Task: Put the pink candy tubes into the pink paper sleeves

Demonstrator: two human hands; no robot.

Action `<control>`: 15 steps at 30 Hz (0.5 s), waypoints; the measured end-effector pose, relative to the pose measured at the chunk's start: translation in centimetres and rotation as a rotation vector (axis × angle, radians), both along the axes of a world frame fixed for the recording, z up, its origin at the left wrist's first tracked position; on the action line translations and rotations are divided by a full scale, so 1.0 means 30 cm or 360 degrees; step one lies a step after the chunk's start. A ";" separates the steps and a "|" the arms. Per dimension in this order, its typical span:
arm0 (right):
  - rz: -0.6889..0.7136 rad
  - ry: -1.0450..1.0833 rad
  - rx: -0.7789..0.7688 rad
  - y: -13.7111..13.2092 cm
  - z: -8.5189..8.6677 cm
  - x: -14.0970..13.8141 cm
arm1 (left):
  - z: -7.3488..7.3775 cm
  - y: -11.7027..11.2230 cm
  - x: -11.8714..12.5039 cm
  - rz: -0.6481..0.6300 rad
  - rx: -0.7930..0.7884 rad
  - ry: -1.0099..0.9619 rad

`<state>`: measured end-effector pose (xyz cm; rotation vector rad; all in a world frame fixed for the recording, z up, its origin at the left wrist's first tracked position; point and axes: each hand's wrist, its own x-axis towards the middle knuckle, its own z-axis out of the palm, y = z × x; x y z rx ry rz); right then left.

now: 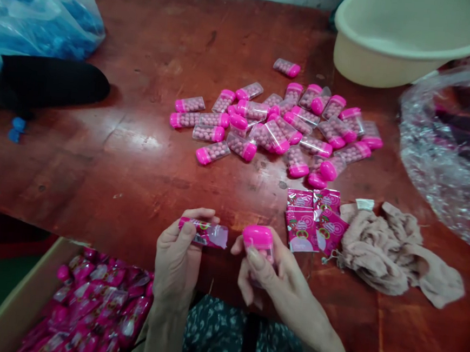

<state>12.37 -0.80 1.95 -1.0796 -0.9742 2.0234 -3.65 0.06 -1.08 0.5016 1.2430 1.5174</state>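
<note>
Near the table's front edge, my left hand (178,253) pinches a small printed pink sleeve (208,233) between thumb and fingers; its see-through end points right. A short gap away, my right hand (278,277) grips a clear candy container with a pink cap (258,236), cap uppermost, its lower part hidden by my fingers. To the right of that hand lie several flat pink printed sleeves (302,230), partly overlapping. Beyond my hands is a loose heap of clear containers (268,135) with pink caps and small pink balls inside.
A crumpled beige cloth (387,253) lies at the right, below a clear plastic bag (434,175). A cream basin (374,62) stands back right. At left are a blue-filled bag (40,14) and a black object (55,86). A cardboard box (18,294) holds wrapped pink containers, lower left.
</note>
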 end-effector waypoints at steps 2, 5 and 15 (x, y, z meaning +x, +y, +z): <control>0.0001 -0.0061 -0.0022 -0.006 0.008 -0.003 | 0.003 -0.004 0.011 -0.0064 0.0062 0.0006; -0.0050 -0.0222 0.0022 -0.008 0.005 -0.009 | 0.010 -0.003 0.025 -0.0086 0.0180 0.0032; 0.0022 -0.0128 -0.0044 0.009 0.005 0.002 | 0.000 -0.004 0.043 -0.0343 0.0513 0.0176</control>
